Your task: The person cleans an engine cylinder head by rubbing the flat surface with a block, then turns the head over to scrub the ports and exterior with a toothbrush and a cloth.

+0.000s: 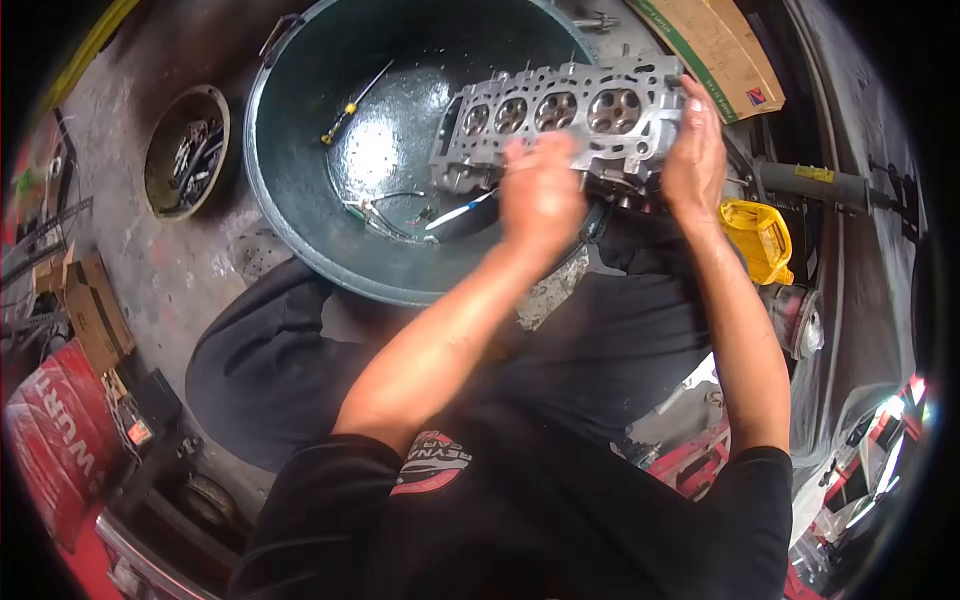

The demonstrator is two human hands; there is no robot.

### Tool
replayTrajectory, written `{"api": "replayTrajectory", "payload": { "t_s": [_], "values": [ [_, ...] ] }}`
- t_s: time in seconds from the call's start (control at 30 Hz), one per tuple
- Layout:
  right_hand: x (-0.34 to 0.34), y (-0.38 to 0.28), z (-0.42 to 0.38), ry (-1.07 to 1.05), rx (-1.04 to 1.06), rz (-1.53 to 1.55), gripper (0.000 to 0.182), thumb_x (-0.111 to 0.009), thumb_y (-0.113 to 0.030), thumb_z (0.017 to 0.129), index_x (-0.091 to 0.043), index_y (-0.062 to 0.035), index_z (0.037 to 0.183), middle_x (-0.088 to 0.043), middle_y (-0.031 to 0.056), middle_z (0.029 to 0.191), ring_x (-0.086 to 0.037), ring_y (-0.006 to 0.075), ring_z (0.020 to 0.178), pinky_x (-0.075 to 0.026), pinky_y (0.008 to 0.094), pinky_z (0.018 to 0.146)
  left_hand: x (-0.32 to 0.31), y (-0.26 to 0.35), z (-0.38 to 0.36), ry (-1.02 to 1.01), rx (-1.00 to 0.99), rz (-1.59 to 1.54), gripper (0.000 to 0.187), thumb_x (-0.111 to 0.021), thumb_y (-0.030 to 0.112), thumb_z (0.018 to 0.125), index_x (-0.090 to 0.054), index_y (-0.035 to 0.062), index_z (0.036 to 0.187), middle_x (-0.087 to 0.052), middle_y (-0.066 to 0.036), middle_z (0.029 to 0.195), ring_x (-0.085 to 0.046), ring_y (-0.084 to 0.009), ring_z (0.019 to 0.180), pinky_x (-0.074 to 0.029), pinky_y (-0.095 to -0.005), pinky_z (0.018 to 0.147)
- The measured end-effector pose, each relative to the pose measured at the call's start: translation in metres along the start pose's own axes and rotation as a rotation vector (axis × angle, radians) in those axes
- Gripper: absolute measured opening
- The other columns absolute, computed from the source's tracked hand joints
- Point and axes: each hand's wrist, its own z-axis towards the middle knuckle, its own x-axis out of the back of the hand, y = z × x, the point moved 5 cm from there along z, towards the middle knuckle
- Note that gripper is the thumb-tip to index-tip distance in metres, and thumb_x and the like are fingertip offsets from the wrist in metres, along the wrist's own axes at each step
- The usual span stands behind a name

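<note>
A rectangular silver-grey metal cylinder head (534, 112), overhanging a round dark-green plastic tub (300, 150), could tip inward if the right hand (696, 165), flat-palmed against its end, slips; the blurred left hand's (543, 200) grip is unclear.

Bright glare, blurred motion, dark curved edges
</note>
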Motion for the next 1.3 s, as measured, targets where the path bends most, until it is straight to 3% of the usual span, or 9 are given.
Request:
{"api": "replayTrajectory", "payload": {
  "t_s": [0.07,0.2,0.33,0.5,0.7,0.83,0.93,1.07,1.3],
  "values": [
    [0.000,0.002,-0.005,0.001,-0.014,0.097,0.055,-0.031,-0.043,0.105,-0.059,-0.0069,0.135,-0.052,0.0187,0.145,-0.045,0.0356,0.138,-0.033,0.0395,0.114,-0.013,0.068,-0.006,0.147,-0.338,-0.065,0.026,-0.052,0.002,0.090,-0.066,0.0008,0.111,-0.070,-0.019,0.110,-0.065,-0.0385,0.105,-0.041,-0.0530,0.106],
    [0.002,-0.002,-0.004,0.014,0.085,-0.005,0.056,-0.032,-0.041,0.105,-0.058,-0.0017,0.134,-0.056,0.0197,0.140,-0.048,0.0352,0.135,-0.037,0.0396,0.111,0.007,-0.033,0.004,0.125,0.199,0.059,0.026,-0.049,0.004,0.091,-0.068,0.0027,0.109,-0.070,-0.020,0.107,-0.064,-0.0406,0.096,-0.048,-0.0486,0.097],
    [0.000,-0.004,0.002,-0.021,0.032,0.034,0.055,-0.032,-0.039,0.105,-0.058,0.0011,0.134,-0.058,0.0204,0.137,-0.052,0.0328,0.130,-0.038,0.0388,0.110,-0.010,0.044,-0.012,0.272,-0.265,-0.087,0.026,-0.050,0.006,0.090,-0.067,0.0038,0.109,-0.070,-0.021,0.100,-0.064,-0.0388,0.106,-0.046,-0.0501,0.102],
    [0.001,0.001,0.000,-0.024,0.086,-0.019,0.053,-0.031,-0.034,0.105,-0.057,0.0011,0.135,-0.058,0.0197,0.137,-0.053,0.0320,0.130,-0.037,0.0376,0.110,-0.003,-0.137,-0.006,0.005,0.358,0.213,0.026,-0.047,0.007,0.092,-0.067,0.0035,0.108,-0.070,-0.020,0.097,-0.064,-0.0376,0.097,-0.046,-0.0477,0.093],
    [-0.003,0.007,0.004,-0.061,0.080,0.064,0.053,-0.031,-0.033,0.105,-0.055,0.0027,0.136,-0.058,0.0186,0.137,-0.053,0.0287,0.129,-0.036,0.0370,0.110,-0.011,-0.018,-0.007,0.330,-0.334,0.058,0.006,-0.060,0.007,0.087,-0.061,0.0080,0.093,-0.067,-0.011,0.089,-0.067,-0.0300,0.086,-0.046,-0.0564,0.094],
    [-0.003,0.001,0.004,-0.088,0.064,0.021,0.052,-0.028,-0.028,0.105,-0.051,0.0040,0.140,-0.057,0.0164,0.137,-0.052,0.0223,0.126,-0.036,0.0338,0.110,0.015,-0.235,0.003,-0.104,0.396,0.287,0.014,-0.056,0.012,0.094,-0.066,0.0059,0.101,-0.068,-0.011,0.090,-0.063,-0.0247,0.068,-0.051,-0.0530,0.084],
    [-0.003,-0.003,0.003,-0.086,0.047,0.017,0.054,-0.028,-0.031,0.106,-0.050,0.0044,0.141,-0.055,0.0171,0.139,-0.051,0.0227,0.128,-0.035,0.0344,0.111,0.025,-0.188,0.017,-0.021,0.552,0.239,0.030,-0.043,0.016,0.098,-0.069,0.0038,0.109,-0.069,-0.024,0.107,-0.067,-0.0343,0.106,-0.050,-0.0461,0.095],
    [-0.002,0.004,0.002,-0.131,-0.036,0.089,0.059,-0.029,-0.037,0.106,-0.042,0.0040,0.146,-0.050,0.0204,0.142,-0.051,0.0271,0.129,-0.037,0.0384,0.112,-0.003,-0.023,0.007,0.084,-0.081,-0.014,0.028,-0.058,-0.007,0.083,-0.066,0.0005,0.108,-0.068,-0.017,0.120,-0.060,-0.0338,0.123,-0.035,-0.0583,0.113],
    [-0.003,-0.005,0.002,-0.105,-0.076,0.064,0.065,-0.034,-0.040,0.101,-0.043,0.0065,0.145,-0.047,0.0220,0.146,-0.047,0.0307,0.134,-0.034,0.0416,0.115,-0.004,-0.063,-0.007,0.115,-0.115,0.024,0.029,-0.057,-0.007,0.087,-0.063,0.0014,0.115,-0.068,-0.015,0.121,-0.060,-0.0326,0.125,-0.034,-0.0617,0.112]
  ]
}}
